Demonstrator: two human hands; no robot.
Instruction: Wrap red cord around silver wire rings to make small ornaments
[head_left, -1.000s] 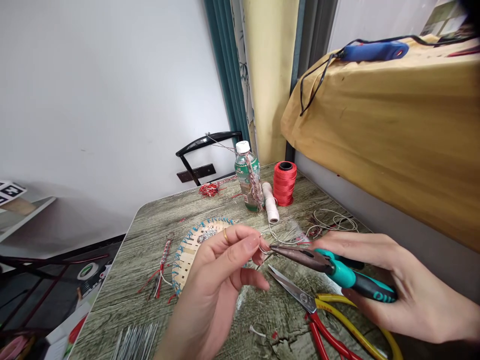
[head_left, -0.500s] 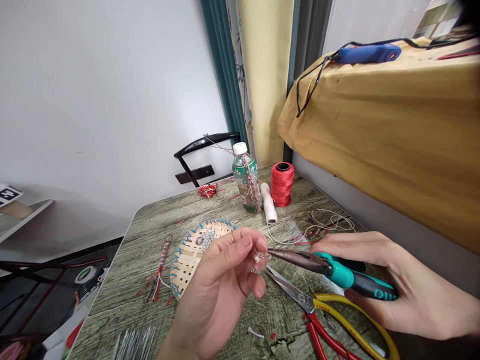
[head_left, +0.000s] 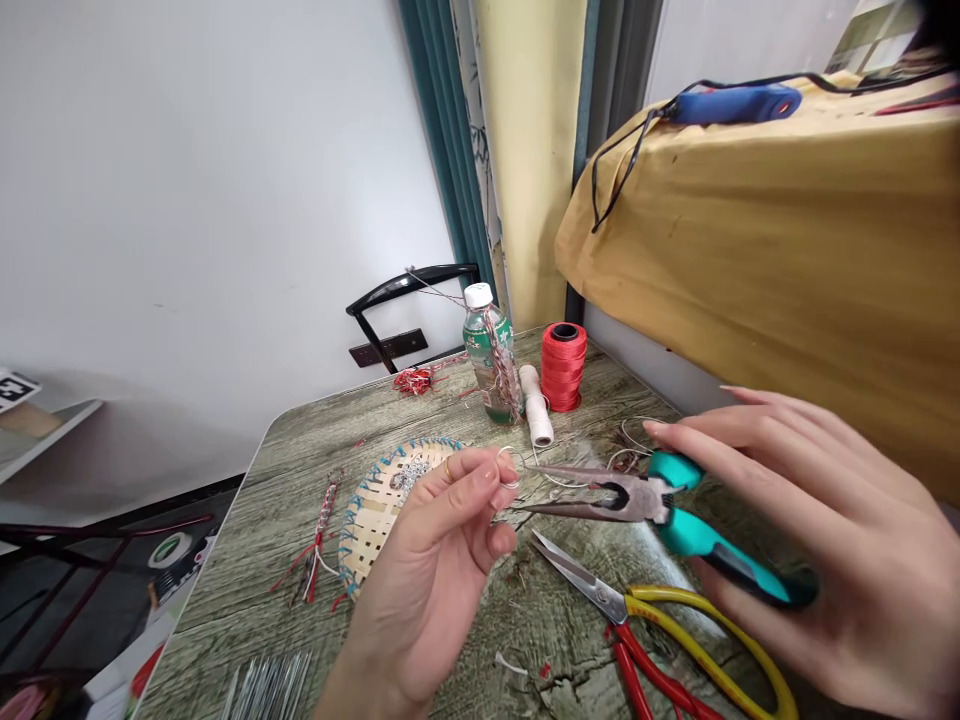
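Wood-grained tabletop [head_left: 240, 580] below, and above it a thin loop [head_left: 510, 486]: light, springy, easily bent by the look of it, best pinched at its edge. The left hand [head_left: 442, 540] pinches it, thumb against forefinger; the right hand [head_left: 810, 520], fingers loosely spread, holds likely weightier, stiffer pliers [head_left: 637, 497], jaws parted beside the loop.

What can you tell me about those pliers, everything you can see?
The pliers have long, tapering jaws of dark, brownish metal, and teal-and-black handles that look like plastic or rubber. The jaws stand open, pointing towards the left hand; whether a tip touches it is unclear. The right hand holds the handles, partly hiding them, above the table, with the scissors below.
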